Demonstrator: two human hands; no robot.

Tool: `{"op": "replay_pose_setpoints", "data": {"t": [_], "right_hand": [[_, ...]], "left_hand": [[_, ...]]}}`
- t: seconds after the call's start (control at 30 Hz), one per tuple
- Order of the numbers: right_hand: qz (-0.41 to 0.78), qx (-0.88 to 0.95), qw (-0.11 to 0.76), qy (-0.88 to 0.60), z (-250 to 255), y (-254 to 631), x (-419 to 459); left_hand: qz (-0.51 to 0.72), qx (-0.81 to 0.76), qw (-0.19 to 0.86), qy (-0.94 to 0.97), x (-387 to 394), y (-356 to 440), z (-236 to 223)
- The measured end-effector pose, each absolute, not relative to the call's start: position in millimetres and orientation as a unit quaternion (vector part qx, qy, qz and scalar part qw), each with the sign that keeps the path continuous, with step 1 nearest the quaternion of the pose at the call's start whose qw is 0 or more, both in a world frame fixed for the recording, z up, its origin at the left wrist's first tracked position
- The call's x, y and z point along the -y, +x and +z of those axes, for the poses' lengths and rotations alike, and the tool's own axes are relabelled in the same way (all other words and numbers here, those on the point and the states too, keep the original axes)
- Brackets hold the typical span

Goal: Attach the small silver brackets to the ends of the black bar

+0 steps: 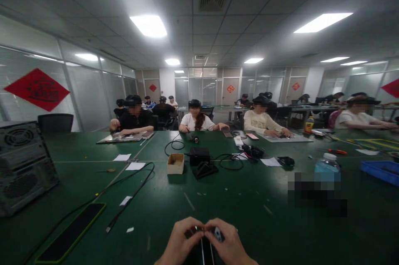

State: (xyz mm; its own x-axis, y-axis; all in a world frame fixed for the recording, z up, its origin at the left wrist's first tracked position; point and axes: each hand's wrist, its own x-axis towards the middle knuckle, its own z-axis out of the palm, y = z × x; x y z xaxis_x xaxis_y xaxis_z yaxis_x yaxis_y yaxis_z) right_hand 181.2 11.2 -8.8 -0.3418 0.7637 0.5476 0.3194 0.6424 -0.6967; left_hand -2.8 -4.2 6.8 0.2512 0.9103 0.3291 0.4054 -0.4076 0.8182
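Observation:
At the near edge of the table, my left hand point(181, 238) and my right hand point(227, 240) come together with thumbs and index fingertips pinched. Whatever sits between the fingertips is too small and too hidden to name. Just below the fingertips, between my hands, lies a narrow dark object with bright straight edges point(208, 252); its lower end runs out of view. A small grey piece with dark holes point(218, 234) shows inside the curl of my right fingers, and I cannot tell whether it is held.
On the green table are a small open box point(175, 164), a black box-shaped device point(200, 155), a black cable point(131, 198), a dark pad with a green rim point(73, 231), a bottle with blue liquid point(327, 167), a blue tray point(380, 172) and a computer case point(25, 167). Several people sit opposite.

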Motion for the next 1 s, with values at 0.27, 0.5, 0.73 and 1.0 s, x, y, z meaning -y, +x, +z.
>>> {"op": "replay_pose_setpoints", "data": {"t": [0.27,0.5,0.73,1.0], "right_hand": [[0.21,0.814,0.426,-0.335,-3,188,-12],[0.144,0.841,0.317,-0.413,19,220,-25],[0.185,0.858,0.254,-0.405,14,220,-21],[0.19,0.859,0.241,-0.409,11,211,-20]], "left_hand": [[0.389,-0.469,0.249,0.753,1,-7,8],[0.3,-0.504,0.196,0.786,-4,-25,9],[0.248,-0.545,0.22,0.77,-4,-24,9],[0.241,-0.552,0.239,0.762,-2,-26,13]]}}
